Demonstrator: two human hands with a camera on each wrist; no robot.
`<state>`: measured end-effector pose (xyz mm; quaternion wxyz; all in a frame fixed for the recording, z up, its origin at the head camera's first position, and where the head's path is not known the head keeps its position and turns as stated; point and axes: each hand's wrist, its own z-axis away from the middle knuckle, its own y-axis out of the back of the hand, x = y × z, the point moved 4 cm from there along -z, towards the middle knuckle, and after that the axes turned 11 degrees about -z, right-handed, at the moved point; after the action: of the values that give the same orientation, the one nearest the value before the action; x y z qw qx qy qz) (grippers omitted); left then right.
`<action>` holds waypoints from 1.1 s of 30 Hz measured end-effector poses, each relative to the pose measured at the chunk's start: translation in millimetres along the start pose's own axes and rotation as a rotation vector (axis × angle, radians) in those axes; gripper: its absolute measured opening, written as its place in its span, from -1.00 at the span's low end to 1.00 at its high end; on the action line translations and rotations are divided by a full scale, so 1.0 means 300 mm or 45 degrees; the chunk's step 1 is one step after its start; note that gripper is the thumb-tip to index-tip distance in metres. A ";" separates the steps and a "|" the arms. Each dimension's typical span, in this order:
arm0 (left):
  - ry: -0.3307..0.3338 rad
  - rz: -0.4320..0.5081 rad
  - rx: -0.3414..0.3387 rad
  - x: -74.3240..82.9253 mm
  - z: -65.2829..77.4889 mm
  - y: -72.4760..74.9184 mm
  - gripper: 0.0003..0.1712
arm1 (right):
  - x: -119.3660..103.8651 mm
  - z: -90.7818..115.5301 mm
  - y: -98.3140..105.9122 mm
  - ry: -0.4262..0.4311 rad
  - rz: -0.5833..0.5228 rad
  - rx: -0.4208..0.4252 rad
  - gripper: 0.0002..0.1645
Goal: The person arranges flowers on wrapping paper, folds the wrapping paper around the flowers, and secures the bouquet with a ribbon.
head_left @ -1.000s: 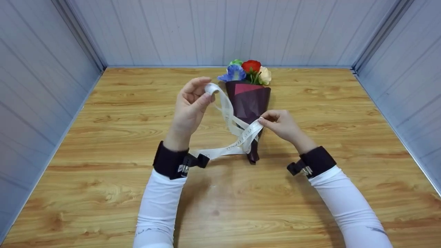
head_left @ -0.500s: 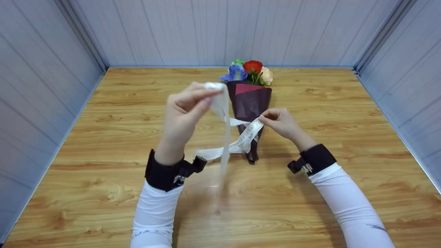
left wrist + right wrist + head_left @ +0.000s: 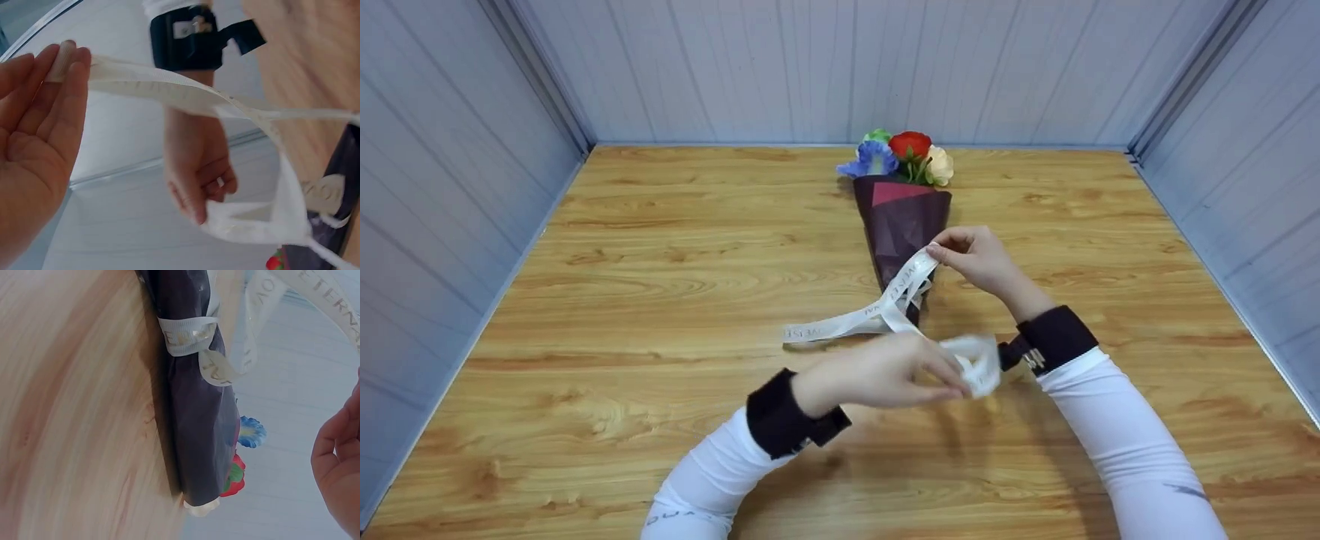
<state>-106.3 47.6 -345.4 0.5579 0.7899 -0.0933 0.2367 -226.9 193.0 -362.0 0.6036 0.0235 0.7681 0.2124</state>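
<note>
A bouquet in dark purple wrapping paper (image 3: 904, 225) lies on the wooden table, with blue, red, cream and green flowers (image 3: 910, 144) at its far end. White printed ribbon (image 3: 188, 336) circles the narrow lower part of the wrap. My right hand (image 3: 979, 262) pinches a raised loop of this ribbon between thumb and fingers, just above the bouquet. Nearer the front edge, my left hand (image 3: 889, 371) holds another stretch of the ribbon between its fingers, some of it bunched past the fingertips. In the left wrist view the ribbon (image 3: 152, 76) runs from the left fingers toward the bouquet.
One ribbon tail (image 3: 817, 330) stretches left over the table (image 3: 660, 285). Pale panelled walls (image 3: 720, 75) stand at the back and both sides. Black camera bands (image 3: 1057, 337) sit on both wrists over white sleeves.
My left hand has swung from the upper left down and right, carrying its ribbon end across in front of the bouquet. The right hand has risen slightly with its loop.
</note>
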 end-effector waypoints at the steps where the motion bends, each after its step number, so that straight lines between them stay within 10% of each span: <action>1: -0.017 -0.037 -0.071 -0.003 -0.008 -0.034 -0.79 | 0.013 -0.007 0.004 -0.003 0.006 0.001 -0.78; 11: -0.112 -0.322 -0.301 -0.064 -0.086 -0.254 -0.77 | 0.052 -0.030 0.022 -0.011 0.046 -0.008 -0.76; 15: -0.020 -0.224 -0.530 -0.088 -0.084 -0.281 -0.69 | 0.051 -0.026 0.018 -0.019 0.036 -0.016 -0.77; 18: 0.123 -0.096 -0.529 -0.107 -0.075 -0.243 -0.67 | 0.053 -0.026 0.015 -0.007 0.035 -0.029 -0.79; 21: 0.256 -0.027 -0.251 -0.135 -0.068 -0.156 -0.70 | 0.056 -0.027 0.009 0.027 0.033 -0.042 -0.80; 28: 0.695 0.105 0.702 -0.279 -0.040 0.044 -0.88 | 0.057 -0.022 0.002 0.057 0.044 -0.064 -0.81; 33: 0.791 0.253 0.965 -0.364 -0.026 0.073 -0.85 | 0.048 -0.029 -0.014 0.081 0.037 -0.087 -0.79</action>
<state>-212.4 34.4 -377.2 0.2078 0.8165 0.0951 0.5301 -238.0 190.8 -375.0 0.5763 0.0072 0.7786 0.2480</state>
